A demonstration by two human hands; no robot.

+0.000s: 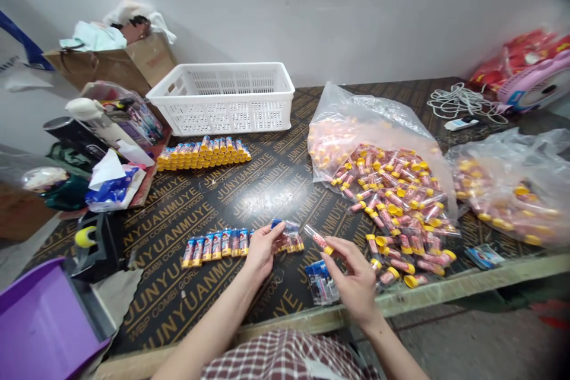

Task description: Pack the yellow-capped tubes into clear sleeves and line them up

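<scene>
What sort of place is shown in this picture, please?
Probably a small workshop for handwork: yellow-capped tubes spill from a plastic bag, blue-and-yellow tubes are lined up on the worktop, and a white basket stands by the wall.

Clear tube (313, 234), yellow-ended, pink print inside, is slanting in the right hand (354, 276), clear end pointing away. Blue-and-clear sleeve (289, 227) is sitting pinched in the left hand (262, 246) (fine print unreadable). More sleeves (320, 282) are lying piled just beside the right hand. Blue-wrapped tubes (216, 245) are forming a row, yellow ends nearest the person.
</scene>
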